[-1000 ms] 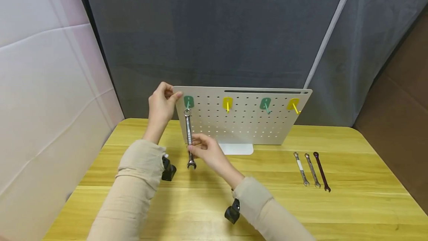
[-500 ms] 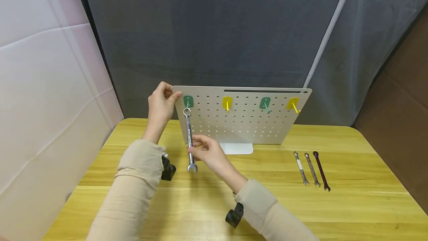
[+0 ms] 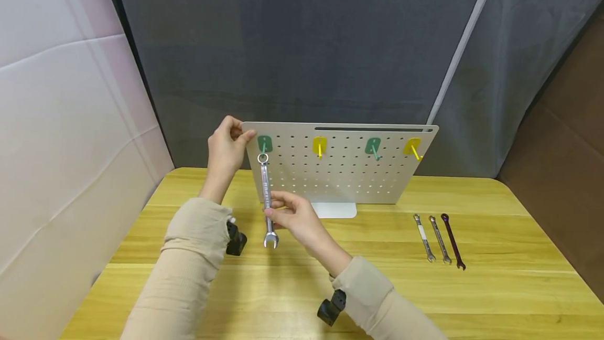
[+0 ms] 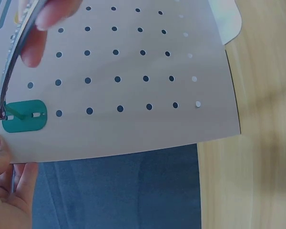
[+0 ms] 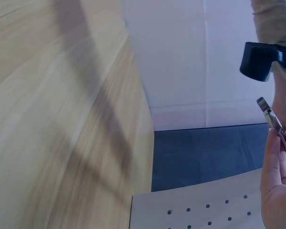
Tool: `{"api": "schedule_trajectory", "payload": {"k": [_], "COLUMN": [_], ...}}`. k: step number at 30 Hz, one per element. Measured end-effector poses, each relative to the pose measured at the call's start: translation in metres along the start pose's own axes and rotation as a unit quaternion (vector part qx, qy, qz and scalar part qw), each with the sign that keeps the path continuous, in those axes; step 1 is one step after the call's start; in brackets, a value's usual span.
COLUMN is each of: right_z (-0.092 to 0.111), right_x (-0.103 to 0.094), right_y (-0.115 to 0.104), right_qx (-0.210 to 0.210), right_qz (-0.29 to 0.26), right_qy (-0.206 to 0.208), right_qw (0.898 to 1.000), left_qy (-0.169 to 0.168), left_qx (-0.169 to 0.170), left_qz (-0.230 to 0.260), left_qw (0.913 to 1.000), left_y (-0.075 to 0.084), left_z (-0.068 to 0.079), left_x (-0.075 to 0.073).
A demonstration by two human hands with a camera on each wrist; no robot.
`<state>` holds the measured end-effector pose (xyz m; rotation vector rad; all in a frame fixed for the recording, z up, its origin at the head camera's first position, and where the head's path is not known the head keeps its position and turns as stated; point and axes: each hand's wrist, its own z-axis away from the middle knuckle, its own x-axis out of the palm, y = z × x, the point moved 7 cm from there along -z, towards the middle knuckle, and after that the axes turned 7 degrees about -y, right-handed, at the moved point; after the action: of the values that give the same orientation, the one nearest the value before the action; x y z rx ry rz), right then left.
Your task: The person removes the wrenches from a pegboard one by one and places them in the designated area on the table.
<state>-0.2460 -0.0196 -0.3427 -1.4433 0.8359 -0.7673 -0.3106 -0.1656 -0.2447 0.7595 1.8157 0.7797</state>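
My left hand (image 3: 225,146) pinches the top left corner of a white pegboard (image 3: 302,177) between thumb and fingers. Low on its shaft, a silver combination wrench (image 3: 266,190) is pinched by my right hand (image 3: 299,219). The wrench points downward, its open-jaw end toward me, its ring end at the peg of the leftmost green hook (image 3: 265,143). In the left wrist view, the ring end overlaps the tip of the green hook (image 4: 26,116). Part of the wrench (image 5: 271,119) shows between my right fingers in the right wrist view.
A yellow hook (image 3: 319,145), another green hook (image 3: 373,146) and a second yellow hook (image 3: 412,147) line the board's upper part. Three wrenches lie on the wooden table (image 3: 509,287) at right: one with a white band (image 3: 423,235), one silver (image 3: 440,238), one dark purple (image 3: 453,240).
The wrench's lower end has tilted slightly toward me, and my right hand has shifted a little the same way. My left hand keeps its grip on the board's corner.
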Motion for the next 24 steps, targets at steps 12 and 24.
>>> {"api": "schedule_trajectory", "payload": {"k": [12, 24], "right_z": [0.0004, 0.0001], "right_x": [0.0005, 0.0012], "right_y": [-0.0036, -0.0028], "right_qx": [0.010, 0.014], "right_qz": [-0.024, -0.028], "right_qy": [-0.007, -0.010], "right_qw": [1.000, 0.999], "left_qy": [-0.004, -0.025], "left_qx": [0.010, 0.063], "left_qz": [0.008, 0.006], "left_qw": [0.9999, 0.9977], "left_y": [-0.0021, -0.0024], "left_z": [-0.0024, -0.0018], "left_x": [-0.0004, 0.0003]}}
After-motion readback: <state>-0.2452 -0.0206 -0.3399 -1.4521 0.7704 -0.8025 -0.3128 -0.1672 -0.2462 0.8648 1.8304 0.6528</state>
